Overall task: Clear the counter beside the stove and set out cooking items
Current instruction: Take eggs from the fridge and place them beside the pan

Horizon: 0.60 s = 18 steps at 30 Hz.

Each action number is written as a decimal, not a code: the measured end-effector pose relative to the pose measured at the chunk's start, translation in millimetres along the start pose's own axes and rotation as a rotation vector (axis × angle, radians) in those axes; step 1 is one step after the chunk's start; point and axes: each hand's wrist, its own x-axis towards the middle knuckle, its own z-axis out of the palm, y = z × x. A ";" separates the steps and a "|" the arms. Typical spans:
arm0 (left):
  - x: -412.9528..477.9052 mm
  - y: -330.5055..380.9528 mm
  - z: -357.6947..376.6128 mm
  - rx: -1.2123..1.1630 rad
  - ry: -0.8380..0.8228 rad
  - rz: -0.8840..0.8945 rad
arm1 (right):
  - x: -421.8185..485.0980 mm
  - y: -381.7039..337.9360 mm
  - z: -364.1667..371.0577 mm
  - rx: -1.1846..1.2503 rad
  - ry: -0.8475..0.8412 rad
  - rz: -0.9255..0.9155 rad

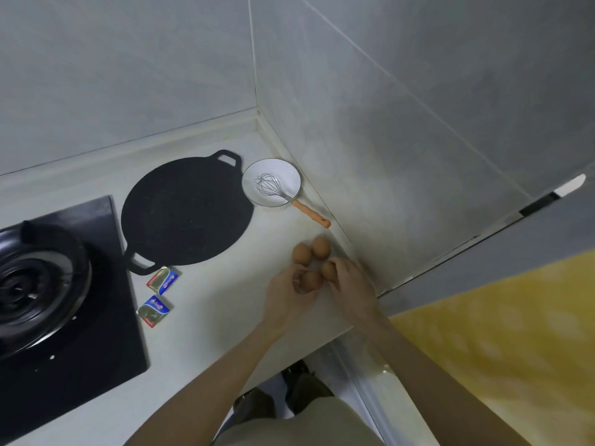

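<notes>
Several brown eggs lie on the pale counter [206,320] near the right wall. Two eggs [310,249] sit free, touching each other. My left hand [288,296] curls its fingers round a third egg [311,280]. My right hand [349,283] holds another egg [328,268] against the counter beside the wall. A flat black griddle pan [186,212] with two loop handles lies beside the stove [54,304]. A white bowl [283,172] in the corner holds a wire whisk [289,196] with an orange handle.
Two small foil-wrapped packets [162,280] [153,310] lie between the pan and the stove's black glass. Tiled walls close the counter at the back and right. The counter's front edge runs diagonally below my arms; a yellow surface [502,342] shows at the right.
</notes>
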 end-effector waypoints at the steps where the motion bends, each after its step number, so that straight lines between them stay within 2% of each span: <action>1: 2.2 -1.8 0.2 0.022 -0.045 0.056 | 0.6 1.3 1.3 -0.012 0.002 0.006; 4: 6.6 -4.7 -1.6 0.065 -0.075 0.058 | 1.9 0.0 1.5 -0.082 -0.006 -0.014; 7: 4.8 -0.3 -0.5 0.070 -0.007 0.127 | 2.5 -0.3 1.4 -0.127 0.019 -0.066; 18: 7.6 -1.8 -2.2 0.063 0.062 0.173 | 1.6 -3.3 -15.7 -0.021 0.052 -0.063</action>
